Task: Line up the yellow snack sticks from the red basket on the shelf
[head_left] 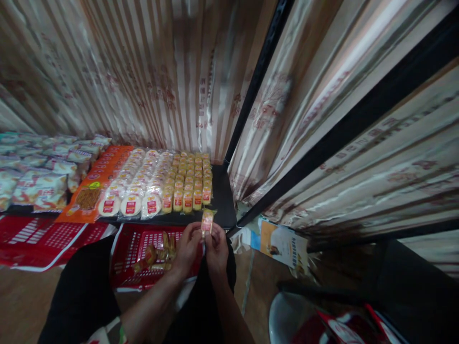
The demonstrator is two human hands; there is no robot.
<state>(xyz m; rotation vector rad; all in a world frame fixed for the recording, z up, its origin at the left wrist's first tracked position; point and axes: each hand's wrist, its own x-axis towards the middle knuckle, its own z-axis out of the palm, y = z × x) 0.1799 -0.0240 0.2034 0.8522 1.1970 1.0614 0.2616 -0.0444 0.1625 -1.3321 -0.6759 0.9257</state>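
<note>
Between my two hands is a small yellow wrapped snack (207, 222) with a red and white label, held upright just in front of the shelf edge. My left hand (189, 246) pinches it from the left side, and my right hand (217, 248) grips it from the right. Straight ahead, rows of similar yellow wrapped snacks (188, 200) stand on the black shelf (224, 191). Below my left hand sits a red basket (122, 258) with several more yellow wrapped snacks (158, 255) lying loosely in it.
Left of the yellow rows lie round white wrapped crackers (131, 205), orange packets (88, 196) and pale snack bags (41, 188). Another red basket (32, 243) is at far left. Black posts (256, 88) and striped curtains (154, 71) border the shelf. A printed carton (283, 243) lies right.
</note>
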